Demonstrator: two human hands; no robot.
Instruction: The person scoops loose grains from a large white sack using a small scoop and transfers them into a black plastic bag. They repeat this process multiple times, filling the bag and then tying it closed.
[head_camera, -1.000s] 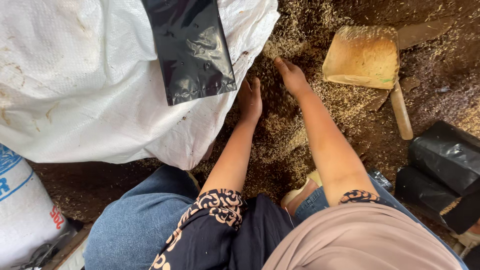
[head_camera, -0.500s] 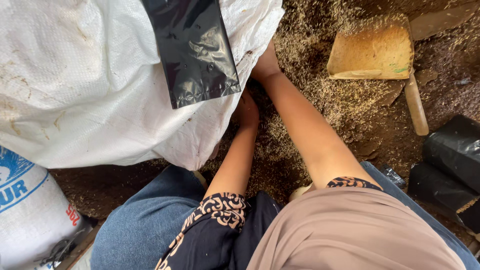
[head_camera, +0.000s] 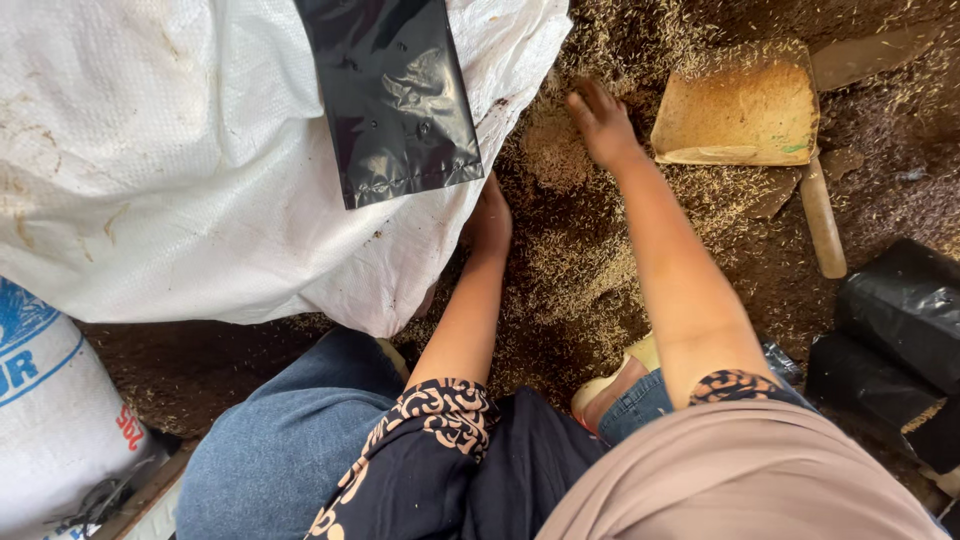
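Husks (head_camera: 575, 270) strewn on the ground at twelve o'clock are being gathered, apparently: right hand (head_camera: 602, 125) pressed down, fingers loosely spread, empty; left hand (head_camera: 490, 220) tucked against the white sack (head_camera: 200, 170), grip hidden; scooping is judged next.

A coarse woven white plastic sack (head_camera: 180, 170) is seen, with a glossy, smooth black plastic bag (head_camera: 395, 95) laid on it. The ground is covered in rough, matt husk litter (head_camera: 590, 270), which also dusts a wooden-handled scoop (head_camera: 745, 115). Matt denim (head_camera: 270, 450) is worn.
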